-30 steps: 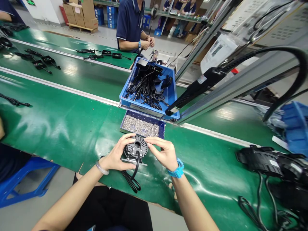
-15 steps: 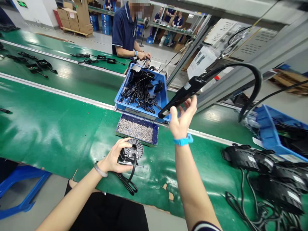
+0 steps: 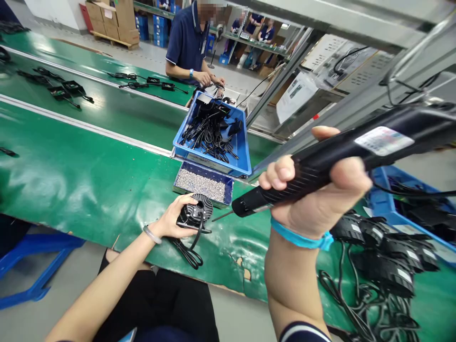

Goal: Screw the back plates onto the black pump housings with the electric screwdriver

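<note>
My right hand (image 3: 313, 190) is wrapped round a black electric screwdriver (image 3: 320, 159), raised over the bench at the right. Its thin bit points down and left, with the tip beside a round black ribbed device (image 3: 203, 207) but apart from it, as far as I can tell. My left hand (image 3: 174, 216) grips that device from the left, fingers on top and thumb below. A black cable (image 3: 190, 256) comes from the device and lies coiled on the green bench. Just behind stands a dark blue tray (image 3: 201, 183) of small metal screws.
A blue bin (image 3: 213, 164) of black cabled parts stands behind the screw tray. More black devices (image 3: 384, 251) with cables lie at right, near another blue bin (image 3: 409, 213). A metal post (image 3: 281, 95) rises behind. A co-worker (image 3: 188, 47) handles parts across the bench.
My right hand has closed round the hanging screwdriver and brought it down nearer, its bit now by the device. My left hand still holds the device.
</note>
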Demonstrator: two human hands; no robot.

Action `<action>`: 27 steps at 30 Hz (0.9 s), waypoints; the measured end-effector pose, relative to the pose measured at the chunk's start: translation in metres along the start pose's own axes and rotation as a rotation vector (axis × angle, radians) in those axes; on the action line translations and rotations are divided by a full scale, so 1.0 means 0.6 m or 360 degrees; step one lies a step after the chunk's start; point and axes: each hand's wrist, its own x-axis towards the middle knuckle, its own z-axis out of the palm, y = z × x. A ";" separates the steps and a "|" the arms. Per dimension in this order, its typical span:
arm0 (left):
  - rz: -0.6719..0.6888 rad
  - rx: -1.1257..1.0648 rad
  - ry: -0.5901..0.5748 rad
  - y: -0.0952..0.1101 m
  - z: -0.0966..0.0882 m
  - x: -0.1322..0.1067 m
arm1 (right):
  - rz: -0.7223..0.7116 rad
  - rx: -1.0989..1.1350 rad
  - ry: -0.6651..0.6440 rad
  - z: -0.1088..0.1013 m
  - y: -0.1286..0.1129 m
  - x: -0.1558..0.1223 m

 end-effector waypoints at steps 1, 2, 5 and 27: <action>-0.0012 -0.0003 -0.0004 0.000 0.000 0.001 | 0.0016 0.0010 -0.0046 0.012 -0.009 -0.002; -0.0025 -0.0003 -0.0014 0.001 0.000 0.002 | 0.0031 0.0000 -0.0087 0.021 -0.014 -0.003; -0.0047 -0.0002 -0.0043 0.003 -0.001 0.004 | 0.0029 -0.0052 -0.0114 0.037 -0.013 -0.007; 0.0023 -0.0037 -0.0001 0.018 0.004 -0.001 | 0.0061 -0.0073 -0.0190 0.058 0.003 -0.029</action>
